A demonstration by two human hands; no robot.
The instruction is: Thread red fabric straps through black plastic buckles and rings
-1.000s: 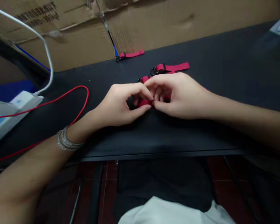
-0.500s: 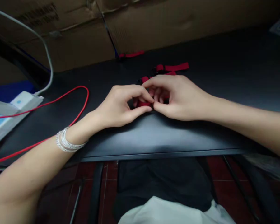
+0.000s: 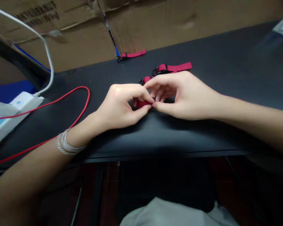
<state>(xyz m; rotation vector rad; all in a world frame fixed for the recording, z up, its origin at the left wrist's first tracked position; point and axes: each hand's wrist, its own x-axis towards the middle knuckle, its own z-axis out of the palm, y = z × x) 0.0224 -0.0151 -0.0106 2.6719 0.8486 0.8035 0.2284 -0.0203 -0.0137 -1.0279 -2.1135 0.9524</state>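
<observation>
At the centre of the black worktop [image 3: 217, 62]: red webbing strap [image 3: 142, 104] pinched between left hand [image 3: 118, 106] and right hand [image 3: 186, 97].
Each grip stays closed on the strap, fingertips meeting (little has shifted from a moment ago); a second buckled strap [image 3: 176, 67] lies just beyond.

Red webbing strap [image 3: 142, 104] between the fingers; far red strap [image 3: 176, 67] with black rings [image 3: 155, 72]. Matte black tabletop [image 3: 217, 50], thin red cable [image 3: 84, 94] left, plain brown cardboard [image 3: 155, 25] far, blue box [image 3: 7, 94] far left, silver bangles [image 3: 65, 142].
</observation>
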